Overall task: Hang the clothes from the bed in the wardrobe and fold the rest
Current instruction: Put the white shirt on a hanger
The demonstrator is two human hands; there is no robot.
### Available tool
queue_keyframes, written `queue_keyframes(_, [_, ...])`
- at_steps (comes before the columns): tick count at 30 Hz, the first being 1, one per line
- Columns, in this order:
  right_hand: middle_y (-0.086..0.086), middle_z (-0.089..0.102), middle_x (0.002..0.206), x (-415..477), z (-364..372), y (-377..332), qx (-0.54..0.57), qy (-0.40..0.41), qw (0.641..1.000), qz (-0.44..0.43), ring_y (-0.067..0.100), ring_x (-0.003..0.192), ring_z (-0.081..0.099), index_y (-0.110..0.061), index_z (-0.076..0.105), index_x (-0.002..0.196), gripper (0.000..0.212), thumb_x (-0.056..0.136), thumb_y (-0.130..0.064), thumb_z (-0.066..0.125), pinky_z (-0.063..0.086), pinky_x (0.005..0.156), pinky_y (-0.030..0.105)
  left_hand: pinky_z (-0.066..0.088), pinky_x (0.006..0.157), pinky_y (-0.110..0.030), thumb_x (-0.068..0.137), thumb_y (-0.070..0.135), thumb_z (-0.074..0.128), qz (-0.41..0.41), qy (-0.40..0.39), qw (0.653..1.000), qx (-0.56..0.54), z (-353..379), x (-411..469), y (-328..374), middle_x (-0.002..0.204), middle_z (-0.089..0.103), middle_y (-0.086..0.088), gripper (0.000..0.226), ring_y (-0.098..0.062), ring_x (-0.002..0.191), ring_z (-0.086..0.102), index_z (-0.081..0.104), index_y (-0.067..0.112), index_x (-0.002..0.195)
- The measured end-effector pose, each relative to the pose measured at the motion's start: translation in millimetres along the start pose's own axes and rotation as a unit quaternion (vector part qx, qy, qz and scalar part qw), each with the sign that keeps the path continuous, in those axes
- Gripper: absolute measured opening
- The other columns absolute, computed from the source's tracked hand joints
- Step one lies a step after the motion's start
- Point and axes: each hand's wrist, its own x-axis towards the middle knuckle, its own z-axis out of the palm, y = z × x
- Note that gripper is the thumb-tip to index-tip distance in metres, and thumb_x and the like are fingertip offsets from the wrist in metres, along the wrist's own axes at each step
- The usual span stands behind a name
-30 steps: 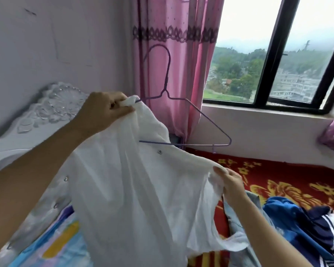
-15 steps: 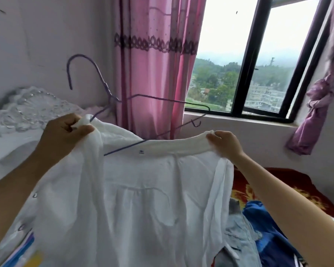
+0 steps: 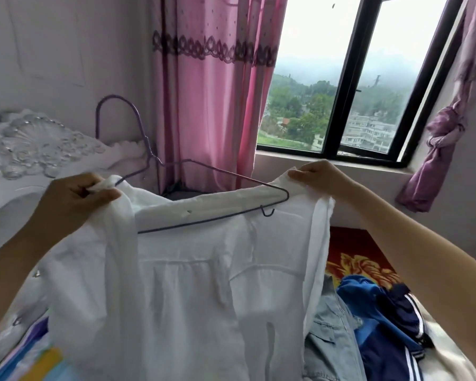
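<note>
A white shirt (image 3: 182, 292) hangs spread out in front of me over the bed. My left hand (image 3: 74, 198) grips its left shoulder together with one end of a purple wire hanger (image 3: 138, 130), whose hook stands upright. My right hand (image 3: 318, 176) pinches the shirt's right shoulder near the hanger's other end. The hanger's bottom bar (image 3: 204, 222) lies across the open collar. The lower part of the shirt covers the bed beneath it.
A pile of clothes lies on the bed at the lower right: a blue and navy striped garment (image 3: 382, 320) and a light denim piece (image 3: 330, 334). A white carved headboard (image 3: 25, 149) is at the left, a pink curtain (image 3: 204, 105) and a window (image 3: 341, 92) behind.
My right hand has risen from the shirt's lower edge to its right shoulder, spreading the shirt wide. The hanger has tilted and settled lower into the collar.
</note>
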Motion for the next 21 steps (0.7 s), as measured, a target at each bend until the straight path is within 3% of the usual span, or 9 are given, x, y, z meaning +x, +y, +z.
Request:
queue_keyframes(2, [-0.008,0.047,0.053,0,-3,-6,0.067,-0.003,0.998,-0.015,0.004,0.049,0.041,-0.012,0.062,0.056,0.029,0.078,-0.027,0.074,0.034,0.052,0.02,0.032,0.044,-0.01,0.081,0.02,0.07,0.004,0.005,1.0,0.004,-4,2,-2,0.056,0.057,0.021,0.029,0.004,0.05,0.048,0.061,0.044,0.067])
queue_keyframes(5, [-0.003,0.067,0.069,0,-10,-11,0.177,-0.075,0.981,0.001,0.008,0.058,0.061,-0.013,0.072,0.075,0.031,0.055,-0.034,0.082,0.05,0.055,0.02,0.038,0.051,-0.025,0.077,0.044,0.07,-0.017,0.038,0.999,-0.019,-7,7,-3,0.057,0.057,0.006,0.017,-0.007,0.054,0.046,0.06,0.031,0.072])
queue_keyframes(7, [0.001,0.074,0.084,0,-14,-8,0.2,-0.144,0.969,0.007,0.013,0.071,0.069,-0.018,0.073,0.088,0.039,0.051,-0.027,0.082,0.056,0.063,0.024,0.038,0.047,-0.012,0.085,0.037,0.063,-0.019,0.051,0.998,-0.03,-10,8,-2,0.055,0.059,0.015,0.015,-0.004,0.051,0.05,0.062,0.038,0.07])
queue_keyframes(9, [-0.001,0.074,0.087,-2,-15,-3,0.198,-0.186,0.962,0.026,0.013,0.075,0.07,-0.021,0.069,0.092,0.035,0.059,-0.013,0.078,0.057,0.063,0.023,0.033,0.045,-0.002,0.091,0.028,0.058,-0.034,0.069,0.996,-0.046,-10,10,-2,0.053,0.057,0.025,0.03,-0.001,0.054,0.053,0.06,0.043,0.065])
queue_keyframes(11, [-0.004,0.074,0.082,-6,-10,-3,0.147,-0.19,0.97,0.042,0.01,0.072,0.07,-0.022,0.066,0.088,0.029,0.071,-0.001,0.073,0.056,0.062,0.022,0.039,0.058,-0.008,0.094,0.025,0.054,-0.067,0.094,0.99,-0.079,-7,17,-5,0.057,0.059,0.018,0.033,0.0,0.058,0.051,0.059,0.034,0.063])
queue_keyframes(14, [0.012,0.07,0.083,-12,4,-4,-0.056,-0.215,0.972,0.071,0.025,0.074,0.063,-0.002,0.067,0.09,0.015,0.08,-0.012,0.072,0.053,0.073,0.036,0.035,0.074,-0.027,0.098,0.021,0.047,-0.107,0.139,0.979,-0.105,-3,28,-11,0.061,0.057,0.021,0.042,-0.006,0.07,0.042,0.064,0.045,0.068])
queue_keyframes(16, [0.007,0.067,0.068,-19,8,-3,-0.097,-0.272,0.952,0.104,0.021,0.062,0.06,-0.002,0.068,0.075,0.019,0.08,-0.019,0.072,0.05,0.062,0.032,0.04,0.072,-0.034,0.086,0.04,0.058,-0.092,0.123,0.979,-0.132,-7,24,-1,0.074,0.062,0.007,0.016,-0.016,0.073,0.048,0.066,0.032,0.074])
queue_keyframes(18, [0.002,0.068,0.061,-31,10,1,0.017,-0.324,0.938,0.117,0.013,0.053,0.062,-0.007,0.072,0.063,0.016,0.072,-0.019,0.075,0.052,0.054,0.022,0.04,0.065,-0.033,0.072,0.053,0.062,-0.072,0.131,0.98,-0.13,-11,23,6,0.077,0.058,-0.01,0.025,-0.019,0.071,0.048,0.065,0.028,0.07])
queue_keyframes(21, [0.007,0.07,0.065,-47,21,18,0.282,-0.318,0.899,0.109,0.015,0.056,0.066,-0.006,0.073,0.059,0.032,0.044,-0.028,0.092,0.056,0.058,0.024,0.035,0.058,-0.028,0.068,0.055,0.062,-0.055,0.144,0.98,-0.129,-11,30,18,0.061,0.052,0.009,0.028,-0.007,0.059,0.041,0.061,0.028,0.061])
